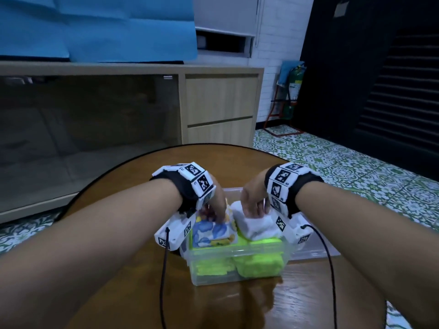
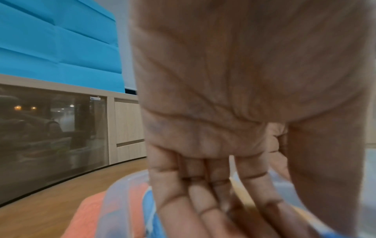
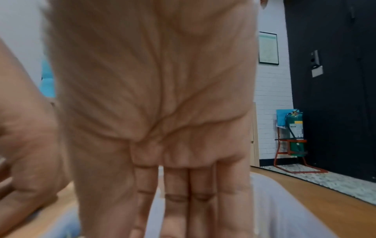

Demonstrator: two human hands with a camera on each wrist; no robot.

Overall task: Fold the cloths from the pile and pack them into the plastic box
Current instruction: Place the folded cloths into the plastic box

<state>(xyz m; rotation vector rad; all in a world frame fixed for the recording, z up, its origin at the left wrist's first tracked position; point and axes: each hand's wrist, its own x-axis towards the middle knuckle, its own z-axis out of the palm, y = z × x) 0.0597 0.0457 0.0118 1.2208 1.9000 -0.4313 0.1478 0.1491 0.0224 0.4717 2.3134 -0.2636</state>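
So from the head cam, the clear plastic box point(image 1: 237, 269) sits dead center on the round wooden desk point(image 1: 297, 305), already packed with lime green cloths point(image 1: 256, 264) along its 6 o'clock side. The left hand point(image 1: 215, 205) is pressing down on a folded blue-flower cloth point(image 1: 213, 233) at the box's 9 o'clock half, fingers pretty much straight, not really gripping anything. The right hand point(image 1: 254, 200) does the same on a folded white cloth point(image 1: 256, 226) at the 3 o'clock half, fingers flat on top. The two cloths sit side by side, touching, piled above the rim. Left wrist cam: mostly palm, straight fingers point(image 2: 203, 201) pointing down to 6 o'clock onto blue fabric, with an orange cloth point(image 2: 91, 214) showing at 7 o'clock by the blurry box rim. Right wrist cam: same deal, flat fingers point(image 3: 177, 193) laid out on the white cloth, and a green fire extinguisher point(image 3: 295, 132) off at 3 o'clock.
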